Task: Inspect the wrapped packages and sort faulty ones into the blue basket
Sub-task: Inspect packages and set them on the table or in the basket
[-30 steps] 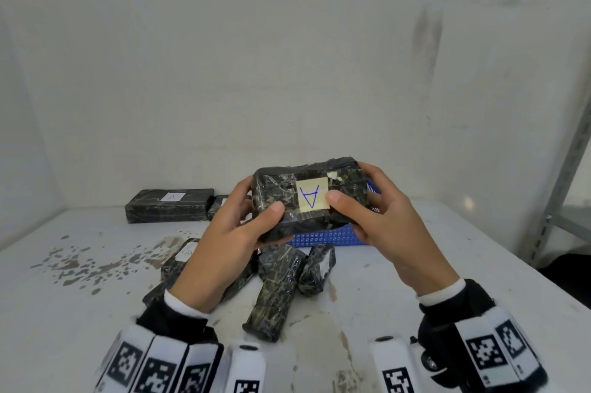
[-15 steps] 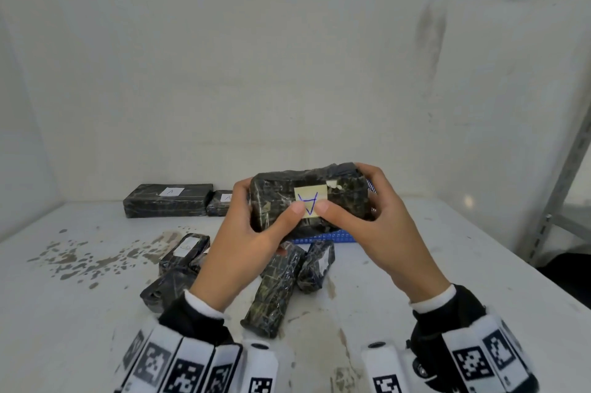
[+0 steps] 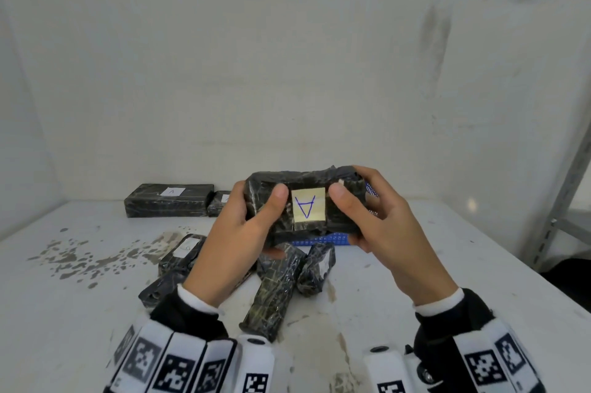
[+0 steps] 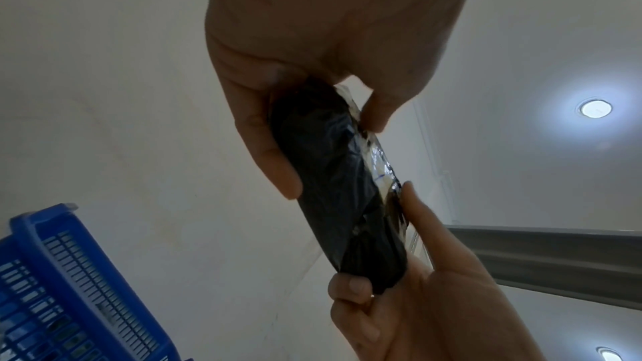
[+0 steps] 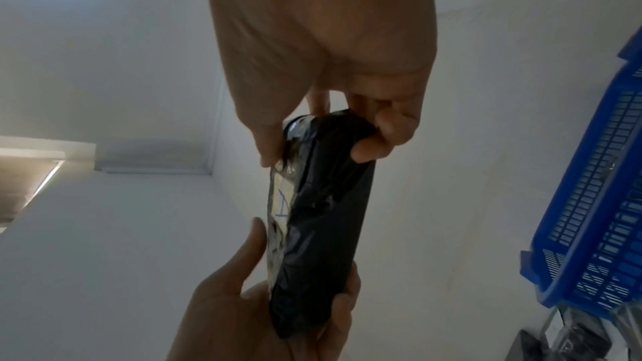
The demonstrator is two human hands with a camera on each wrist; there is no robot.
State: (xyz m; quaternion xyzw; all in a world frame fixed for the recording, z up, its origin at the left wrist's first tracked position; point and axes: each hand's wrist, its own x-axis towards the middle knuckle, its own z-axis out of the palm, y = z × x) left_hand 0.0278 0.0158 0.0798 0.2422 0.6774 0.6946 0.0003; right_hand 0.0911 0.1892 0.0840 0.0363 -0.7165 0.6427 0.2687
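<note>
A black wrapped package (image 3: 307, 200) with a yellow label marked "A" upside down is held up above the table by both hands. My left hand (image 3: 243, 226) grips its left end, thumb on the front face beside the label. My right hand (image 3: 374, 219) grips the right end, thumb just right of the label. The wrist views show the same package (image 4: 340, 188) (image 5: 319, 218) edge-on between the two hands. The blue basket (image 3: 323, 238) sits on the table behind the package, mostly hidden by it; its slotted wall (image 4: 69, 284) (image 5: 590, 216) shows in both wrist views.
Several more wrapped packages lie on the stained white table (image 3: 96, 312) under my hands, one long one (image 3: 271, 290) pointing toward me. Two labelled packages (image 3: 169, 200) lie by the back wall at left. A grey metal shelf upright (image 3: 563, 200) stands at right.
Both hands have tilted the package so its labelled face turns more toward me. The thumbs, which covered the label's lower edge, have slid apart to either side of it.
</note>
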